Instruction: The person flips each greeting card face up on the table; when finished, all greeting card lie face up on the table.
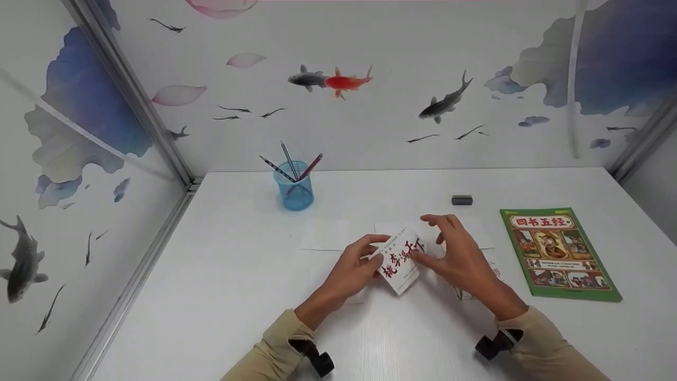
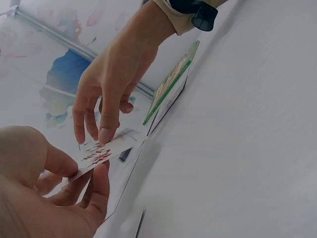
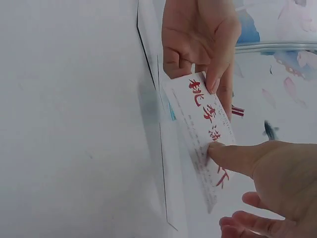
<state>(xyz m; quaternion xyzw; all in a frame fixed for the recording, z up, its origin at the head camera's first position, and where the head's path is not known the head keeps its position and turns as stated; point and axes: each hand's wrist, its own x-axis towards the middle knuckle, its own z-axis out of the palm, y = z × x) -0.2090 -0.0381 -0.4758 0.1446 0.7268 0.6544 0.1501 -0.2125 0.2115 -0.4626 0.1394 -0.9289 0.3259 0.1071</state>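
A white card with large red brush-style characters is held tilted above the table. My left hand pinches its left side, thumb on the printed face and fingers beneath, as the left wrist view also shows. On the printed face rests the thumb of my right hand. The other fingers of that hand are spread and bent, apart from the card in the right wrist view. Partly hidden below the right wrist lies another printed paper or card.
White sheets lie on the white table behind and beside the hands. A blue cup with pencils stands at the back left. At the back right is a small dark block. A green-bordered book lies at the right.
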